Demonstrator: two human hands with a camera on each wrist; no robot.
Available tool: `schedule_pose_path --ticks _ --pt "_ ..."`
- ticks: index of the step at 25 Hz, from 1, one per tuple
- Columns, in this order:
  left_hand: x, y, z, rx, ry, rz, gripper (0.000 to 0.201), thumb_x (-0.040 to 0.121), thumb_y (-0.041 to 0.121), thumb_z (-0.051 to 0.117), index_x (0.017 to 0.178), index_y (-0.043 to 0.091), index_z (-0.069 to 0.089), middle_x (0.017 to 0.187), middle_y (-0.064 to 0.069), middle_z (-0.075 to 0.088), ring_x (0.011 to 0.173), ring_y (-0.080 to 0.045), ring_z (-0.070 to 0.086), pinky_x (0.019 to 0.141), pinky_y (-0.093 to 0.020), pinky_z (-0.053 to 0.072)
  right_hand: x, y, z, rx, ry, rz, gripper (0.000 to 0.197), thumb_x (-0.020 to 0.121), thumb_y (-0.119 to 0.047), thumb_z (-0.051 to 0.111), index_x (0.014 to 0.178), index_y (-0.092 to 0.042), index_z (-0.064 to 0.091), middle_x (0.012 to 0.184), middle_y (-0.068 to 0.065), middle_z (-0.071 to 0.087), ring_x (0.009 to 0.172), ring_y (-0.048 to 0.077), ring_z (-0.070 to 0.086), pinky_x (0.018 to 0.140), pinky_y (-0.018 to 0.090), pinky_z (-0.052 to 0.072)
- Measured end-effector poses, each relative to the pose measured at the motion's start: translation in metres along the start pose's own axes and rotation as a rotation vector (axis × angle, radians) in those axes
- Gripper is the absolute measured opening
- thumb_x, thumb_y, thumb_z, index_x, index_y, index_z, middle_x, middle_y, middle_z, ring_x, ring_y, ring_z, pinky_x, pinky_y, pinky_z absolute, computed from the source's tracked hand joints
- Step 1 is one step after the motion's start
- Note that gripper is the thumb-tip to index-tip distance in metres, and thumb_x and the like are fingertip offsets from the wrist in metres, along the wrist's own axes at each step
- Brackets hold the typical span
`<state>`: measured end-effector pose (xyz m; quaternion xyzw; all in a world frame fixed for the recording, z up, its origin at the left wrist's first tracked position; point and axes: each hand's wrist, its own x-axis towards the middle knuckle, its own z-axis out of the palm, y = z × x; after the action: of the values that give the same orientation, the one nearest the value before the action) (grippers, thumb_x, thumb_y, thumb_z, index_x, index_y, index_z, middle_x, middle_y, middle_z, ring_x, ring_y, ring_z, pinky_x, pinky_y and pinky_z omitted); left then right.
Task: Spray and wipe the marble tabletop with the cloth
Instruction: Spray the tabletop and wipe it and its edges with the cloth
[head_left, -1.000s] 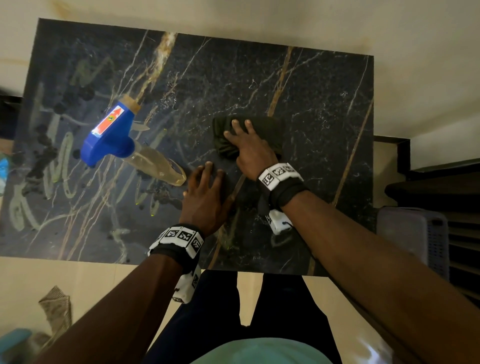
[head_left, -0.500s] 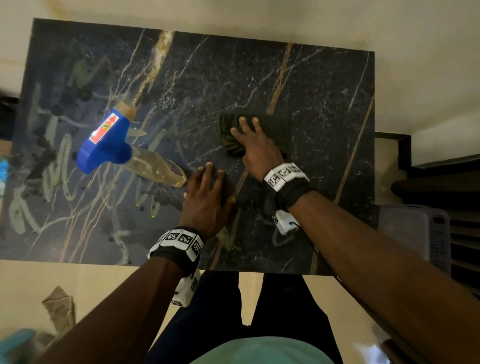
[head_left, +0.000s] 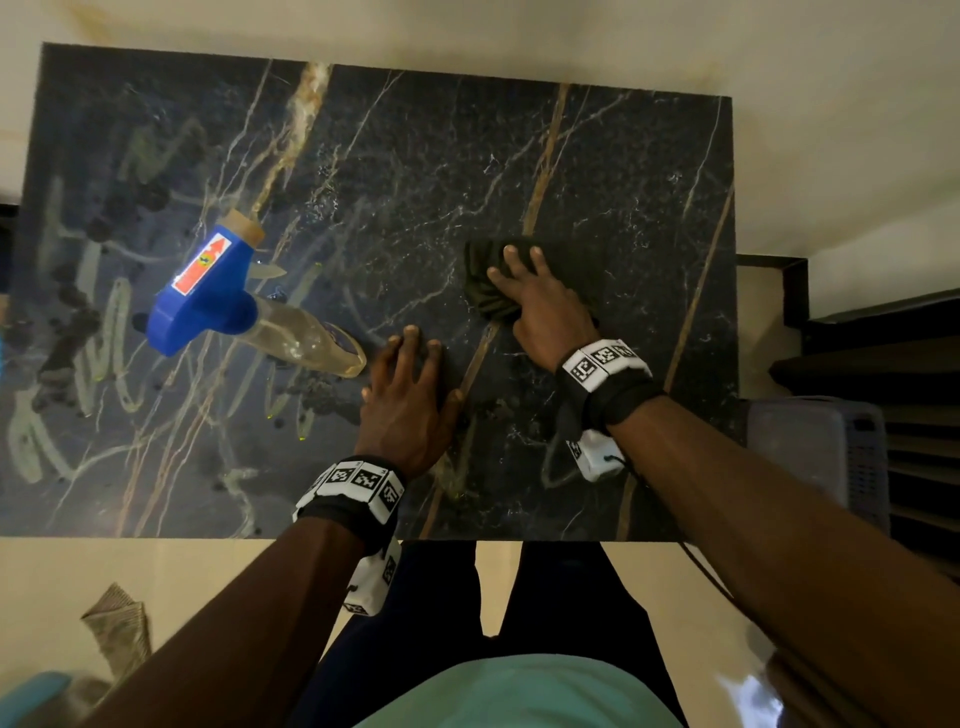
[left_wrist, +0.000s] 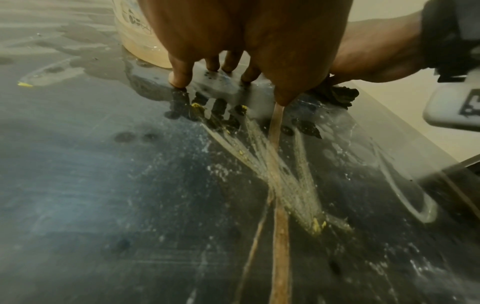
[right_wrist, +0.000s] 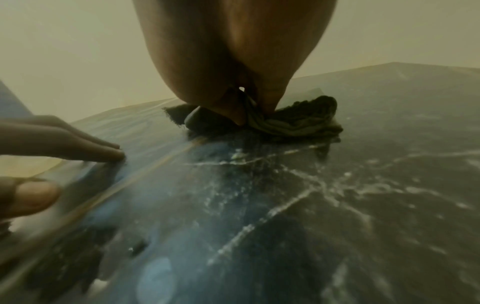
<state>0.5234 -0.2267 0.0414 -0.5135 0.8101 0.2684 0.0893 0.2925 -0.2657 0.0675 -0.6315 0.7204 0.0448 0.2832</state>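
A black marble tabletop (head_left: 467, 156) with gold veins fills the head view. My right hand (head_left: 530, 296) presses a dark green cloth (head_left: 571, 270) onto its right-centre. In the right wrist view a fold of the cloth (right_wrist: 298, 121) is pinched up between thumb and fingers of that hand (right_wrist: 241, 92). My left hand (head_left: 410, 364) lies flat on the marble, fingers spread, holding nothing; its fingertips (left_wrist: 182, 80) touch the wet surface. A spray bottle (head_left: 208, 291) with a blue head lies on its side just left of the left hand.
Pale smears and dark droplets cover the left half of the marble, with yellow specks near the front (left_wrist: 317, 226). A grey slatted basket (head_left: 821, 447) stands off the right edge beside dark steps. A rag (head_left: 119, 623) lies on the floor at lower left.
My right hand has slid the cloth a little to the right across the marble. The left hand and the spray bottle have stayed where they were.
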Motion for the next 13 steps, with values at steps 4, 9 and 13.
schedule_pose_path --ticks 4,9,13 --pt "0.000 0.000 0.000 -0.006 0.004 0.012 0.073 0.102 0.055 0.045 0.161 0.018 0.024 0.171 -0.013 0.009 0.153 -0.037 0.008 0.114 -0.071 0.031 0.008 0.007 -0.013 0.037 0.024 0.038 0.071 0.091 0.002 0.047 0.154 -0.029 0.034 0.167 -0.005 0.009 0.154 0.028 0.003 0.108 0.058 0.034" --pt "-0.001 -0.001 0.002 -0.011 -0.006 0.004 0.075 0.102 0.056 0.043 0.163 0.017 0.021 0.172 -0.011 0.004 0.155 -0.035 0.004 0.114 -0.071 0.029 0.001 0.004 -0.003 0.013 0.043 0.074 0.069 0.093 -0.001 0.049 0.155 -0.025 0.031 0.167 0.000 0.009 0.153 0.032 0.004 0.109 0.056 0.036" --pt "-0.001 0.000 0.000 -0.024 -0.003 0.006 0.075 0.102 0.055 0.043 0.162 0.017 0.022 0.172 -0.012 0.005 0.155 -0.037 0.004 0.115 -0.071 0.028 -0.030 0.005 0.013 0.011 0.019 0.082 0.073 0.091 0.000 0.052 0.155 -0.028 0.031 0.167 -0.002 0.008 0.154 0.029 0.003 0.108 0.055 0.037"
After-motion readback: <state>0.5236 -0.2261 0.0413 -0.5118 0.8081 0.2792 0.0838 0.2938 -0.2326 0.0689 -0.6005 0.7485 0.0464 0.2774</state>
